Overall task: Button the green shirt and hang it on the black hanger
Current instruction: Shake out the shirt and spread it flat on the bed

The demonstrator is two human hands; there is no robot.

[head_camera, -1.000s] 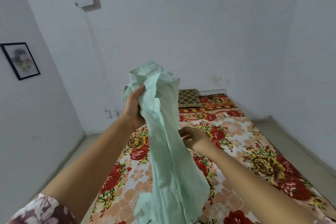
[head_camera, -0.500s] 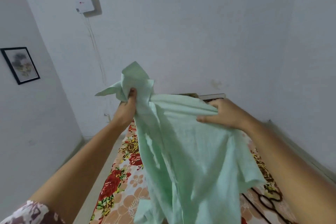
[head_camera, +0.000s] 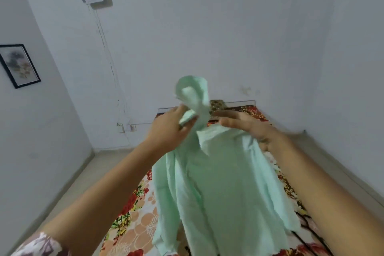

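1. The green shirt (head_camera: 224,189) hangs in the air in front of the person, above the floral bed (head_camera: 135,220), so the cloth can fall straight and its parts can be sorted out.
2. The left hand (head_camera: 172,129) is closed around a bunched part at the top of the shirt, near the collar, and appears to carry most of its weight.
3. The right hand (head_camera: 247,127) sits at the shirt's upper right, fingers stretched out over the fabric; motion blur hides whether it pinches the cloth, so I cannot tell its grip.
4. Judging by this hold, the person is finding the collar and front edges before buttoning; no button is visibly fastened.
5. The black hanger is not in view, so hanging is some way off.
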